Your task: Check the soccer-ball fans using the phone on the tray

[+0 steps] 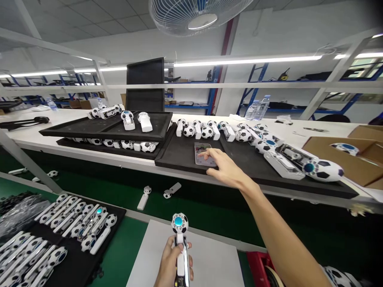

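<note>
Head view: L hand (172, 266) wrapped firmly round soccer-ball handheld fan (180, 223); R hand (223, 165) spread, fingertips on phone (200, 153) on black foam tray (176, 155).

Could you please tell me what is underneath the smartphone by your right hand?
The smartphone lies on a black tray, with the right hand over its lower part. The tray surface directly beneath the phone is covered, so anything between them cannot be seen.

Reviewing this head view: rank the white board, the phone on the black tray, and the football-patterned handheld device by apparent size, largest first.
1. The white board
2. The football-patterned handheld device
3. The phone

The device is far nearer the camera, so its order against the phone is unsure.
</note>
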`<move>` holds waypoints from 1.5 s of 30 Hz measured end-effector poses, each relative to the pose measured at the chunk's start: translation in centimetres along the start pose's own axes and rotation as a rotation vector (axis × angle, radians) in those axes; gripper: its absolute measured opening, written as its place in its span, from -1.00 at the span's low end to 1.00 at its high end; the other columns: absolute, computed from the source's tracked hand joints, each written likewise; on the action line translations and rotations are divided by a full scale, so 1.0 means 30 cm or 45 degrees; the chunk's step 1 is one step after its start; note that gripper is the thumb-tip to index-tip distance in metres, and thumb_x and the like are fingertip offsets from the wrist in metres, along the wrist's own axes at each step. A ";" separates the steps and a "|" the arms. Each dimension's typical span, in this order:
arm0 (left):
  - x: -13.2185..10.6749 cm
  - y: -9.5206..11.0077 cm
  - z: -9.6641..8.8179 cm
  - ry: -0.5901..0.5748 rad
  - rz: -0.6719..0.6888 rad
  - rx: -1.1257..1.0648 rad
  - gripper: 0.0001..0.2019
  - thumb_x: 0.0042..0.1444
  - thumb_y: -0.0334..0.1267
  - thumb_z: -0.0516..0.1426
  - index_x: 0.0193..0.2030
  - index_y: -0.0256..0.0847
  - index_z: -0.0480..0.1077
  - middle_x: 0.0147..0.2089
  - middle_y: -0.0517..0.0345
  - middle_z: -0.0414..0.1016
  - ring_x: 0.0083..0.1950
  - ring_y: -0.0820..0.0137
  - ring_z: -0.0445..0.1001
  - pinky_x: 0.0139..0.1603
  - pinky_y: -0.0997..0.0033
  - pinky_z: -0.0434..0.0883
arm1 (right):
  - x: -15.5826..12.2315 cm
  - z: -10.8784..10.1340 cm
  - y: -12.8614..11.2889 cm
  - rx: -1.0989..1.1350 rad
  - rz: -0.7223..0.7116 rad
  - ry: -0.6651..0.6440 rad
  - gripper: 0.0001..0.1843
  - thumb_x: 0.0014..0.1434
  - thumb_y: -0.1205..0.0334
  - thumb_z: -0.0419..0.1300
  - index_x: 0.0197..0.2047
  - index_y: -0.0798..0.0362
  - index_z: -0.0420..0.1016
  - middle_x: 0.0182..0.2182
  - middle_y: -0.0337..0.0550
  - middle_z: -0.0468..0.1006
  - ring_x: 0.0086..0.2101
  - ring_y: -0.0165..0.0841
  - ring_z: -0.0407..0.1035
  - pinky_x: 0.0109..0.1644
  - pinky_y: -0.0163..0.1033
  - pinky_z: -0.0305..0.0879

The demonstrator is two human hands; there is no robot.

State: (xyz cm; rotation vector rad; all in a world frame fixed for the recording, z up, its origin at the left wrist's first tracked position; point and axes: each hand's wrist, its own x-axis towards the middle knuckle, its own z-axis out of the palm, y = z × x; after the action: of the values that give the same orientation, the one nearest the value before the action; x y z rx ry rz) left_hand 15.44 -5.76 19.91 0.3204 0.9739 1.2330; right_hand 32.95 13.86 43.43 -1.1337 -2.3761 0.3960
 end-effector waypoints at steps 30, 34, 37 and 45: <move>1.032 -0.252 -0.033 0.307 0.214 1.904 -0.64 0.19 -0.14 0.21 0.08 -0.23 0.40 0.16 -0.02 0.44 0.23 0.14 0.36 0.26 -0.07 0.32 | -0.022 -0.006 -0.027 0.113 0.073 0.052 -0.63 0.03 0.35 0.11 -0.09 -0.12 0.18 0.33 -0.15 0.29 0.36 -0.05 -0.01 0.29 0.19 0.11; 1.048 -0.260 -0.080 0.221 0.308 1.976 -0.67 0.23 -0.13 0.17 0.06 -0.24 0.42 0.18 -0.02 0.43 0.17 0.19 0.41 0.23 -0.01 0.34 | -0.035 0.008 -0.014 0.044 0.016 0.156 -0.58 0.00 0.36 0.13 -0.06 -0.12 0.17 0.34 -0.13 0.29 0.39 -0.04 -0.06 0.34 0.23 0.03; 1.024 -0.201 -0.190 0.276 0.452 1.997 -0.65 0.29 -0.21 0.05 0.18 -0.19 0.37 0.32 -0.05 0.32 0.30 0.14 0.28 0.34 0.00 0.20 | -0.038 0.017 -0.002 0.018 -0.043 0.206 -0.65 0.06 0.30 0.14 -0.09 -0.12 0.17 0.31 -0.09 0.33 0.38 0.00 -0.03 0.32 0.23 0.06; 0.987 -0.005 -0.530 0.884 0.259 1.932 -0.31 0.19 -0.26 0.05 0.43 -0.41 -0.06 0.43 -0.49 0.01 0.40 -0.25 0.01 0.27 -0.45 0.04 | -0.027 0.046 0.019 -0.172 -0.015 0.237 -0.73 0.17 0.14 0.16 -0.09 -0.14 0.18 0.26 -0.07 0.39 0.34 0.06 0.07 0.21 0.24 0.17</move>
State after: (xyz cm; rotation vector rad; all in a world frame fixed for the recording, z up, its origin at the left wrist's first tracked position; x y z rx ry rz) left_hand 3.62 16.16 -2.65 1.2207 2.4367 0.5133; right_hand 33.03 13.51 41.77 -1.1612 -2.2723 0.1213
